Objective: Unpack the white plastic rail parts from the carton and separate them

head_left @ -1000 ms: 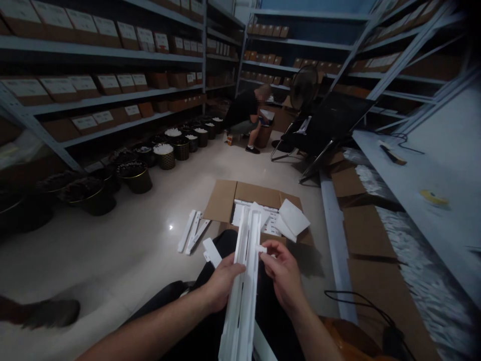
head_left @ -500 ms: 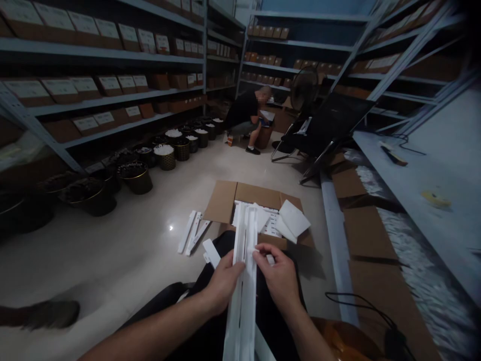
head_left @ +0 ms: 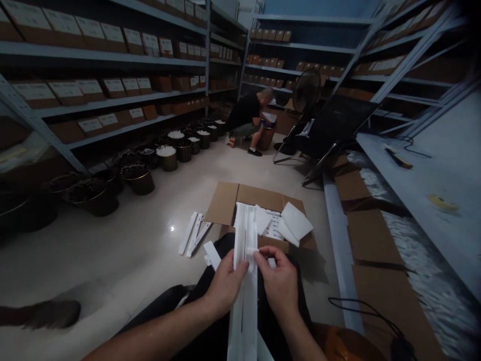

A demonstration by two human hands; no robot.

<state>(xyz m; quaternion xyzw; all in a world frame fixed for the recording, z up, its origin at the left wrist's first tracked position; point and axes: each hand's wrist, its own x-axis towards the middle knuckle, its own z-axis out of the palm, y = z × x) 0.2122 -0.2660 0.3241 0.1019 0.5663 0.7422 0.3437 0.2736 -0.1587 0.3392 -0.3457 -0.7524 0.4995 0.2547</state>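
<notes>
A long white channel-shaped strip (head_left: 243, 306), with a groove running down its length, rises from my lap and points away from me. My left hand (head_left: 224, 287) is closed around its left side, with the thumb lying across the groove. On the right edge, my right hand (head_left: 280, 281) pinches a small white piece (head_left: 253, 250) against the strip. Another small white bit (head_left: 271, 262) shows by the curled fingers of that hand. Just beyond the strip's far end stands an opened cardboard box (head_left: 221, 203) with white goods inside.
White foam sheets (head_left: 296, 220) lie on the box's right side. Several white strips (head_left: 194, 233) rest on the floor to its left. Black baskets (head_left: 138, 179) line the left shelves (head_left: 124, 59). Ahead, a person (head_left: 244, 115) sits bent over near a black chair (head_left: 330, 130). Cartons and a bench (head_left: 417, 170) run along the right.
My left thumb has slid a little further right across the strip. The small piece in my right fingers now reaches further over the groove. The view has shifted slightly.
</notes>
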